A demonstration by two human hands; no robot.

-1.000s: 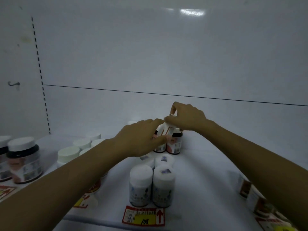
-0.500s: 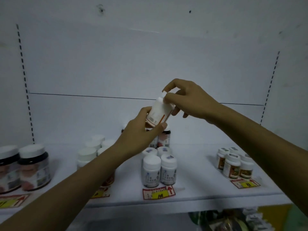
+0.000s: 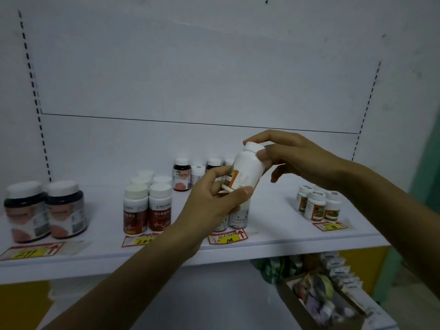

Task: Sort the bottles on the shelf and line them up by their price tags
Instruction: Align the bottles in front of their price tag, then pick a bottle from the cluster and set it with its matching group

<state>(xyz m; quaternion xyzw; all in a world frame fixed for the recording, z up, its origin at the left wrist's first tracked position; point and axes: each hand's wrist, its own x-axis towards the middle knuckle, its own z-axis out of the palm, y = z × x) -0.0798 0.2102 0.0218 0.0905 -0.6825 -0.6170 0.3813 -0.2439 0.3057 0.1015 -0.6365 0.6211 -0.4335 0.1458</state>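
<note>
L hand (image 3: 209, 206), R hand (image 3: 292, 160) grip bottle (image 3: 248, 167); label (image 3: 234, 181) unreadable.

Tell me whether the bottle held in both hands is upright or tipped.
Tipped: the white bottle leans, cap up and rightward; left hand grips its base, right hand its cap.

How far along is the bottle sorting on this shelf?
It looks partly done. The dark jars, red-labelled bottles and small bottles on the right already stand grouped behind price tags. In hand: the left hand and right hand hold a white bottle tilted above the shelf. Left to do: placing it, and probably sorting the mixed bottles at the back.
</note>
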